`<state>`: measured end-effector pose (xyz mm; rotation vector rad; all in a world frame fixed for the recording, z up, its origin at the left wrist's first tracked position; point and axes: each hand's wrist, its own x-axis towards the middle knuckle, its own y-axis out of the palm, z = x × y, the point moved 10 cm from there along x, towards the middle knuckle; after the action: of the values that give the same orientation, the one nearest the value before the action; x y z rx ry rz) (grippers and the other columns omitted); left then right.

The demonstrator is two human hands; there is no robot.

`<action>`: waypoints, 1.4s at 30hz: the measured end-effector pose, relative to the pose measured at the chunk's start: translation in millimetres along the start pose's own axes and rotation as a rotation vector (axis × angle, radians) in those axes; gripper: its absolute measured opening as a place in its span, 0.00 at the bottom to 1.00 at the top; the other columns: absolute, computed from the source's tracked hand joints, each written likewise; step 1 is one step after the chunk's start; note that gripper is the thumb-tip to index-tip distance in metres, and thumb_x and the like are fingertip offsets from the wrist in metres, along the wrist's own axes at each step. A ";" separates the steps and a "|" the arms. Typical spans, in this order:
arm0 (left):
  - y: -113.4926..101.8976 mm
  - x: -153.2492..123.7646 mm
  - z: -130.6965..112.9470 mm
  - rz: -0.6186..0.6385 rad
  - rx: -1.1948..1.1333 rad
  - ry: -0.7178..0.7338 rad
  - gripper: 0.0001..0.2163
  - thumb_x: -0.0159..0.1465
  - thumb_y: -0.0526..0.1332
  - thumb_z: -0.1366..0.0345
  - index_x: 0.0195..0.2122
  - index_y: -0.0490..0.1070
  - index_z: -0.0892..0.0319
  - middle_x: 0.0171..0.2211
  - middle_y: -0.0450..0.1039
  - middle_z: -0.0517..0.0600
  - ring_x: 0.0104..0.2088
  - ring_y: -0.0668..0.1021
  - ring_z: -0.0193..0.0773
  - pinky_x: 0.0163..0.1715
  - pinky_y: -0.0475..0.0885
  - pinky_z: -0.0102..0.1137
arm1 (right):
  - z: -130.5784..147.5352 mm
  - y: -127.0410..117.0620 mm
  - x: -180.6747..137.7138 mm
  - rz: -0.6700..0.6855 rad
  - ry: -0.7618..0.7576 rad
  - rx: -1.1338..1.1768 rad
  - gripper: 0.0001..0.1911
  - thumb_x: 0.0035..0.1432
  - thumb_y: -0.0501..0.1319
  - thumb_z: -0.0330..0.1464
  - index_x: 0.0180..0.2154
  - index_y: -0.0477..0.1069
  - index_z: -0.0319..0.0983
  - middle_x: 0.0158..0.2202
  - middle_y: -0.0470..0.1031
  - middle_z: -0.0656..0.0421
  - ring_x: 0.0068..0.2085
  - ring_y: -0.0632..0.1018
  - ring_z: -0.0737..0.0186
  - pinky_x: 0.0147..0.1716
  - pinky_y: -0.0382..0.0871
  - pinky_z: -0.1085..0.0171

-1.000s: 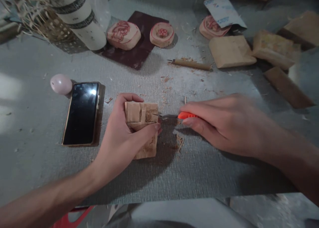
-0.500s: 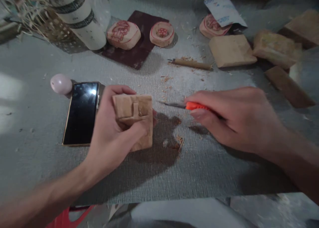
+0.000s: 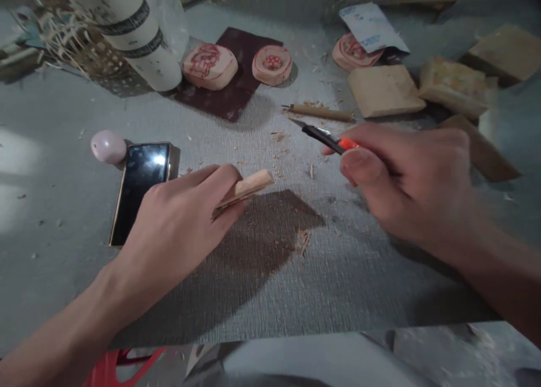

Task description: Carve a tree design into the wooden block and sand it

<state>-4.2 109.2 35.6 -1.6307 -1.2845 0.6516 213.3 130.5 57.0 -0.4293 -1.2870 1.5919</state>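
Gripped in my left hand [image 3: 181,212] is a carved wooden block [image 3: 249,185], turned so that only a narrow edge shows; its carved face is hidden. My right hand [image 3: 406,178] is closed around the orange handle of a craft knife [image 3: 323,138]. The knife's dark blade points up and left, apart from the block. Just beyond the blade tip lies a thin wooden-handled carving tool [image 3: 323,112]. Wood shavings [image 3: 303,241] are scattered on the table [image 3: 270,308] between my hands.
A phone [image 3: 139,190] and a pale egg-shaped object [image 3: 109,146] lie at left. Behind are a white cylinder [image 3: 147,54], dark sandpaper [image 3: 236,97] and round wooden pieces with red drawings [image 3: 211,66], [image 3: 273,65]. Several wooden blocks [image 3: 384,91] sit at right.
My left hand has rolled over, turning the block from its carved face to its edge. My right hand has tilted the knife so its blade points upward, farther from the block.
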 end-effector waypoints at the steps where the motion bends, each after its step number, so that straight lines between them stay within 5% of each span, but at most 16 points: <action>1: 0.3 0.1 1.9 0.012 0.053 -0.015 0.07 0.72 0.68 0.60 0.37 0.71 0.48 0.31 0.70 0.47 0.30 0.71 0.44 0.31 0.55 0.37 | -0.2 0.4 0.3 -0.001 0.000 0.000 0.17 0.81 0.53 0.39 0.41 0.76 0.44 0.24 0.72 0.62 0.26 0.72 0.59 0.33 0.58 0.56; 5: 3.7 -0.9 17.2 0.091 0.234 -0.119 0.10 0.71 0.69 0.54 0.51 0.76 0.47 0.34 0.75 0.48 0.30 0.74 0.45 0.30 0.51 0.36 | -1.3 1.0 0.2 -0.011 -0.012 0.022 0.17 0.81 0.53 0.41 0.38 0.74 0.45 0.23 0.69 0.63 0.24 0.69 0.61 0.32 0.58 0.57; 8: -1.3 1.2 16.0 0.057 0.160 -0.100 0.13 0.70 0.70 0.56 0.54 0.79 0.47 0.35 0.78 0.48 0.32 0.76 0.45 0.30 0.56 0.35 | -2.5 1.8 -0.1 -0.008 -0.013 0.018 0.17 0.81 0.53 0.40 0.37 0.73 0.45 0.22 0.67 0.64 0.24 0.67 0.61 0.31 0.57 0.58; 16: 21.5 -5.4 39.6 0.047 -0.889 -0.498 0.17 0.61 0.80 0.61 0.49 0.81 0.50 0.39 0.83 0.43 0.36 0.82 0.36 0.30 0.76 0.23 | 3.6 -3.7 0.3 -0.066 -0.073 0.028 0.16 0.80 0.55 0.41 0.38 0.74 0.44 0.24 0.69 0.65 0.24 0.69 0.63 0.29 0.56 0.59; 19: 31.7 -10.3 40.5 -0.005 -1.117 -0.527 0.16 0.56 0.82 0.65 0.43 0.81 0.51 0.37 0.84 0.44 0.34 0.85 0.37 0.32 0.82 0.25 | 3.6 -1.5 -0.3 -0.053 -0.079 0.004 0.17 0.80 0.55 0.42 0.39 0.75 0.44 0.25 0.71 0.64 0.25 0.69 0.62 0.30 0.57 0.59; 23: 55.2 -17.6 24.5 0.129 -1.347 -0.577 0.13 0.58 0.79 0.65 0.41 0.80 0.53 0.33 0.86 0.47 0.32 0.88 0.43 0.33 0.87 0.34 | 5.2 1.9 -1.1 -0.032 -0.102 0.010 0.17 0.79 0.57 0.42 0.38 0.75 0.43 0.25 0.71 0.63 0.25 0.69 0.63 0.30 0.57 0.59; 42: 66.7 -21.4 8.6 0.230 -1.486 -0.550 0.15 0.64 0.77 0.67 0.46 0.73 0.53 0.38 0.90 0.48 0.37 0.90 0.41 0.36 0.88 0.31 | 9.8 12.6 -2.6 0.041 -0.161 0.049 0.09 0.76 0.59 0.35 0.39 0.76 0.44 0.27 0.74 0.65 0.26 0.71 0.63 0.30 0.58 0.58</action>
<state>11.8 90.5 -30.7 -2.9247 -2.2578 0.1841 201.0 124.1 48.8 -0.3033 -1.3646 1.7168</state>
